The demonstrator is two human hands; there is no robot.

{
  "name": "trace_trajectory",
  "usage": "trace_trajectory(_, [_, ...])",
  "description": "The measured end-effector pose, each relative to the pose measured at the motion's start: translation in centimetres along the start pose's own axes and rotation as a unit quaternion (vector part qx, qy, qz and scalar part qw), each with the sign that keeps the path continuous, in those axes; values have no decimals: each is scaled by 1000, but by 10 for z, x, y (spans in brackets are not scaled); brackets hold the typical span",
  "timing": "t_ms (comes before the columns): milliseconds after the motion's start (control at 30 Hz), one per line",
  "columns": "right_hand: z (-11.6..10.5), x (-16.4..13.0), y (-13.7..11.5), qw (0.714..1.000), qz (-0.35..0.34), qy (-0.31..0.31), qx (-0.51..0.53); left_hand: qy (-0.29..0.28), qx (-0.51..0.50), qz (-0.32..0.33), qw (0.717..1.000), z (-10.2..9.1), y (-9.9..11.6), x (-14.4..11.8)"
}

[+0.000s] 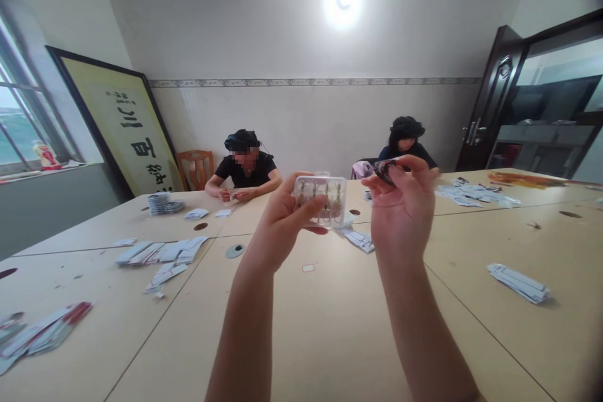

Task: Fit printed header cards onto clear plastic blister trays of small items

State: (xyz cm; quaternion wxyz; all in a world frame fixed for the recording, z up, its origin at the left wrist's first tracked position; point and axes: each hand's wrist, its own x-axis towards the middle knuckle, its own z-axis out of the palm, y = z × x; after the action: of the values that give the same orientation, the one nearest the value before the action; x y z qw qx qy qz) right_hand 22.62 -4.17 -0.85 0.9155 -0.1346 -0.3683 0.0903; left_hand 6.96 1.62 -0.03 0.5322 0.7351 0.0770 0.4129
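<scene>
My left hand (282, 217) is raised above the table and grips a small clear plastic case (323, 200) with several thin greenish items lined up inside. Right beside it, my right hand (405, 210) is lifted too, pinching a small dark piece (384, 169) between thumb and fingertips; what the piece is I cannot make out. The two hands are close but do not touch.
A large beige table (330, 326) carries stacks of flat white packets (160, 252), (518, 281), (358, 239), and red-edged ones (47, 333) at the left. Two other people sit across it (245, 169), (407, 141). A framed scroll (127, 132) leans at the left; a dark door (490, 100) stands at the right.
</scene>
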Motion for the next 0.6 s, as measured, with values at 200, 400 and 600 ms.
trace_trajectory(200, [5,-6,-12,997,-43,-47,-47,60,18,26,998,3,-1,2])
trace_trajectory(400, [5,-14,-19,987,-45,-135,-80,133,119,68,982,10,4,0])
trace_trajectory(600, [4,-16,-21,982,-10,-172,-79,114,94,59,987,11,6,-1])
